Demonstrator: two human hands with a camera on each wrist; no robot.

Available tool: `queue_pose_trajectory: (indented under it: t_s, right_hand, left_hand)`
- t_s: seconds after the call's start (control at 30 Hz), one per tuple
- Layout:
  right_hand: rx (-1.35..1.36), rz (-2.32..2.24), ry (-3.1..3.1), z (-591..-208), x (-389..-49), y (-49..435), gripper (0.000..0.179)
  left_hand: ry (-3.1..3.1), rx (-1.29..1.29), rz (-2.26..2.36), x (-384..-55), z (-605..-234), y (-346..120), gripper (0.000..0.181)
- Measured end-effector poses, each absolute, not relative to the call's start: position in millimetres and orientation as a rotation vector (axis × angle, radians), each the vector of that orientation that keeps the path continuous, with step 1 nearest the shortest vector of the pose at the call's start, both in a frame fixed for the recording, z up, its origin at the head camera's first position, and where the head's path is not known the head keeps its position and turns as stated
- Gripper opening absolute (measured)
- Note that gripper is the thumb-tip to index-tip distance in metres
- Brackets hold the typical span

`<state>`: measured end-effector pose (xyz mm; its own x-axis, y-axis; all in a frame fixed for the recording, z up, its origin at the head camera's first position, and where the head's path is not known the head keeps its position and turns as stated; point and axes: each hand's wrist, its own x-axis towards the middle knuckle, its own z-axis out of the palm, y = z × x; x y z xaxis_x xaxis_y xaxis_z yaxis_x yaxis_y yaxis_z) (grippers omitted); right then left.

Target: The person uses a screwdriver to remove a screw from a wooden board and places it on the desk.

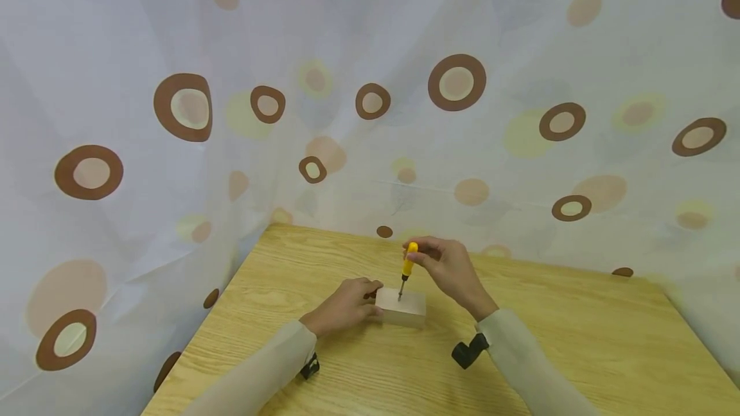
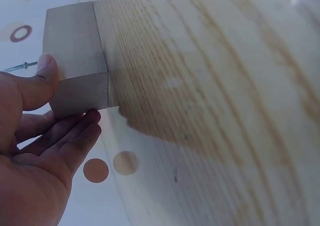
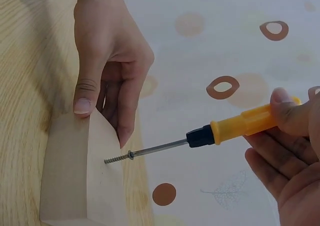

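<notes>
Two pale sleeves [image 1: 254, 374], each with a black wrist device [image 1: 471, 350], reach in from the near edge. Left hand [image 1: 345, 307] is clamped on the left end of a rectangular wooden block [image 1: 412, 303], thumb on its near side. Block lies on the wood-grain tabletop [image 1: 578, 326]. One threaded screw [image 3: 118, 159] meets its upper face, most of the thread exposed. Right hand [image 1: 453, 273], apart from the left, grips the yellow handle of a screwdriver [image 1: 408, 266], tip at the screw head. Beyond: white sheeting [image 1: 405, 24] printed with brown rings.
</notes>
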<state>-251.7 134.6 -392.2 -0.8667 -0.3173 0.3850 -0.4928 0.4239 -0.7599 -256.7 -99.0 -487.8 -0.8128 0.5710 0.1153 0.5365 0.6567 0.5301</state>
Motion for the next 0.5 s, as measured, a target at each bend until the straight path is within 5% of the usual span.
queue_pose_trajectory:
  t_s: [0.5]
  right_hand:
    - [0.644, 1.462, -2.485, -397.7, -250.4, 128.2, 0.023]
  left_hand:
    - [2.79, 0.907, 0.884, -256.9, -485.8, -99.2, 0.056]
